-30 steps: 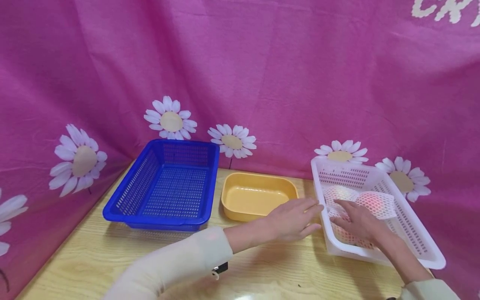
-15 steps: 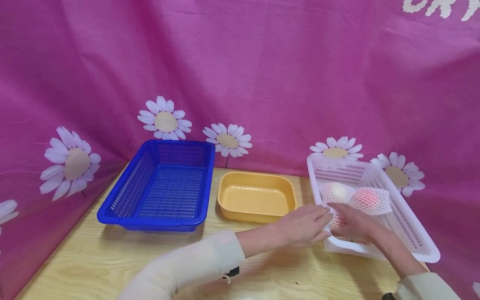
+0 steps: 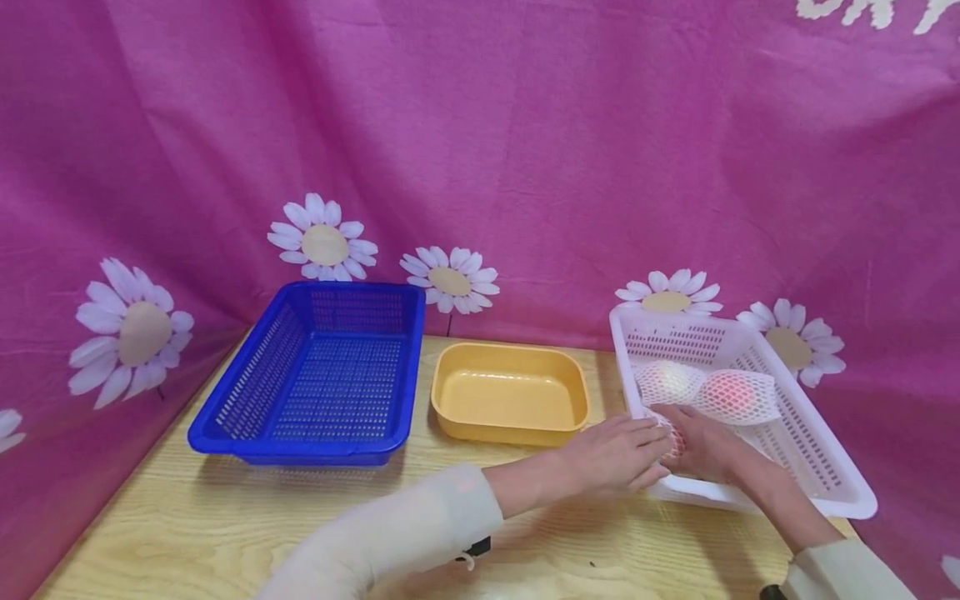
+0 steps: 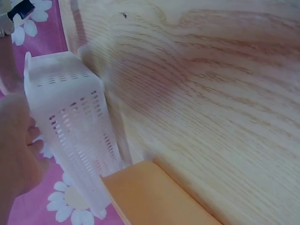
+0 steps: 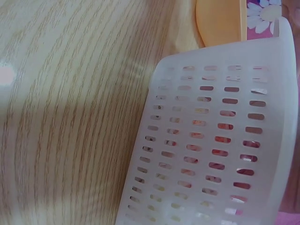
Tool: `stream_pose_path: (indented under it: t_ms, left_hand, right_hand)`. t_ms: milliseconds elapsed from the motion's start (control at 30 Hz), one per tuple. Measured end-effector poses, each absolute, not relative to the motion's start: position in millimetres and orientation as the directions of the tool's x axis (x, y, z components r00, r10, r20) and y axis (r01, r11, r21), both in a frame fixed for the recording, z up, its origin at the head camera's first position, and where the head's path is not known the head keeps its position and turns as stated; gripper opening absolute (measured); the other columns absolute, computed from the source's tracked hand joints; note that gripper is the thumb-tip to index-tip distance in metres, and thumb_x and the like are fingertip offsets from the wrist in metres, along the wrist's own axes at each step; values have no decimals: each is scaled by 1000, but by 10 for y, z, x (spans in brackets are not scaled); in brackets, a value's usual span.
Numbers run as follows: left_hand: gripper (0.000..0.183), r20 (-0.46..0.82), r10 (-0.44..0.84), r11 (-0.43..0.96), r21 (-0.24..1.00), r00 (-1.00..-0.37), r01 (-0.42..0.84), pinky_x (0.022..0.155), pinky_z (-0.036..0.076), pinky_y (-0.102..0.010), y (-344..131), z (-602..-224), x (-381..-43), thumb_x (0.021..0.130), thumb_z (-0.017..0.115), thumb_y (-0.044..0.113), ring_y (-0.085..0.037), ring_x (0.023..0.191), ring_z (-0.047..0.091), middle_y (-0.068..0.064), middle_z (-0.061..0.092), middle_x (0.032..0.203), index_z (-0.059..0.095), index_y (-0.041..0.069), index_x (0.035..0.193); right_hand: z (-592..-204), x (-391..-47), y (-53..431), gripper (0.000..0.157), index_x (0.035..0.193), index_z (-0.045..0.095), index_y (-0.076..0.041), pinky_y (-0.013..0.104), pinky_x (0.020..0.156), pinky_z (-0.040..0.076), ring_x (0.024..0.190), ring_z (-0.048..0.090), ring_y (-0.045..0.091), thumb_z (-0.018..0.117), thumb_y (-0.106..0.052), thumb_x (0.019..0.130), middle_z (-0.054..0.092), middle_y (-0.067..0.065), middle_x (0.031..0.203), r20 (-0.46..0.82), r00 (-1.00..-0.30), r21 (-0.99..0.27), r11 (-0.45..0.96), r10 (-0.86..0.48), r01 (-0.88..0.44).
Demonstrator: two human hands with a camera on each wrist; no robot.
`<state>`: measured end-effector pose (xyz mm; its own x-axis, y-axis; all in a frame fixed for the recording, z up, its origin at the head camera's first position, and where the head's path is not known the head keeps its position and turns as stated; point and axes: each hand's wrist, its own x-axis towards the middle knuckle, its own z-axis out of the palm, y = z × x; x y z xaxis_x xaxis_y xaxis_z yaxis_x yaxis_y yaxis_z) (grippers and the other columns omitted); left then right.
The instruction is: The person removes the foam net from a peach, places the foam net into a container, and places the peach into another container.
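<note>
In the head view my right hand (image 3: 705, 442) grips a reddish round fruit (image 3: 672, 435) in a white foam net, over the left rim of the white basket (image 3: 813, 442). My left hand (image 3: 618, 454) reaches in from the left, its fingertips right at that fruit; I cannot tell whether they pinch the net. In the left wrist view the left hand (image 4: 18, 145) has bent fingers beside the basket (image 4: 70, 112). Behind the right hand, a pale netted fruit (image 3: 667, 383) and a pinkish netted fruit (image 3: 731, 396) lie in the basket.
A yellow tub (image 3: 510, 400) with nothing in it stands left of the white basket. Further left is a blue slotted basket (image 3: 337, 392), also holding nothing. Behind the wooden table (image 3: 187, 517) hangs a pink curtain (image 3: 525, 150) printed with daisies.
The right hand has closed on a netted fruit and brought it to the basket's left rim. The left hand has moved right to meet it. The head view has shifted slightly.
</note>
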<state>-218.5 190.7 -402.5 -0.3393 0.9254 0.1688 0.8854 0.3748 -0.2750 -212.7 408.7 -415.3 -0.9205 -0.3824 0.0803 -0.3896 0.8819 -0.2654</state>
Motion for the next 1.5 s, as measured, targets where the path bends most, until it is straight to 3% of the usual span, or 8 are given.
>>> stream_pose_path:
  t_ms: [533,1033,1267,1500]
  left_hand:
    - [49,110,944,329,-272,-310,904,118,18,-28,1992,-4127,-2284,109,26,40,-16,145,30,4,41,154,45,21,151]
    - [55,39,943,327,-308,-331,893,119,10,-27,2013,-4110,-2317,109,19,44,-15,147,24,4,36,157,38,21,155]
    - [54,11,933,351,-246,-359,904,119,8,-26,2021,-4106,-2319,109,18,46,-13,148,20,7,33,158,37,26,155]
    - [57,-25,922,368,-249,-386,896,119,7,-25,2035,-4104,-2298,108,14,48,-11,149,16,6,28,161,30,25,158]
  right_hand:
    - [-4182,-2150,4102,80,133,50,4,59,88,50,108,56,49,91,-17,68,59,31,116,109,-899,-255,862,-425,-438]
    - [-4122,-2176,4104,80,137,52,0,59,85,51,110,56,47,89,-26,71,60,29,119,46,-922,-269,884,-384,-382]
    - [-4020,-2182,4102,83,134,52,1,62,84,50,110,55,50,89,-29,66,55,34,121,2,-954,-243,925,-299,-290]
    - [-3946,-2183,4153,82,130,54,3,63,82,51,106,56,52,91,-25,62,57,35,117,44,-950,-214,926,-308,-310]
